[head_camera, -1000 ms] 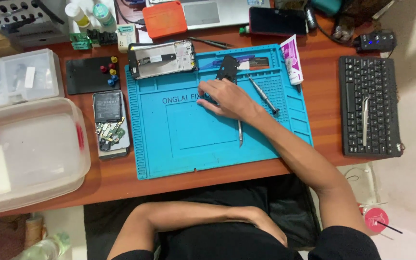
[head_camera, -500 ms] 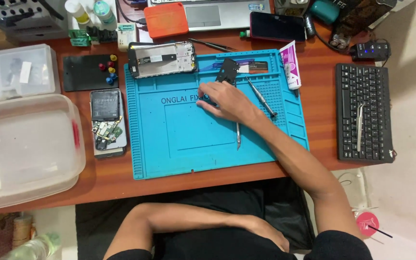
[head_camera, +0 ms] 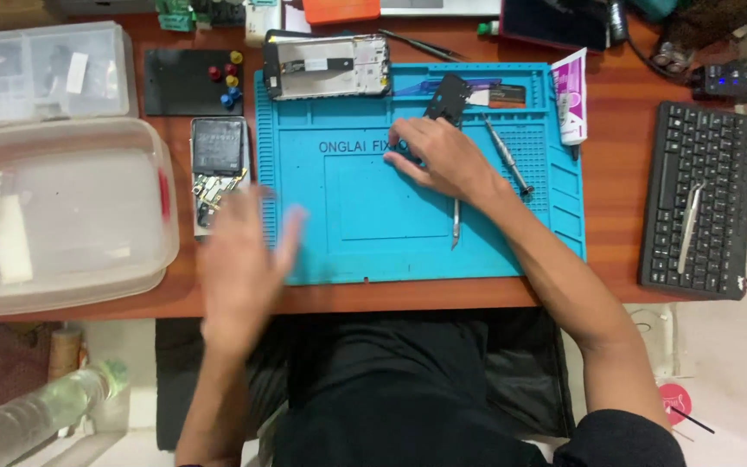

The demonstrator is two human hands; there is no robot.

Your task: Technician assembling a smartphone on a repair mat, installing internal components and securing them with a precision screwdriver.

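Hands over blue mat, w/ tweezers.

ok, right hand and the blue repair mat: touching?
Touching. The head view shows the right hand lying flat on the blue repair mat, fingers pressed against its upper middle with no gap visible beneath them.

left hand — motion-blurred, fingers indistinct
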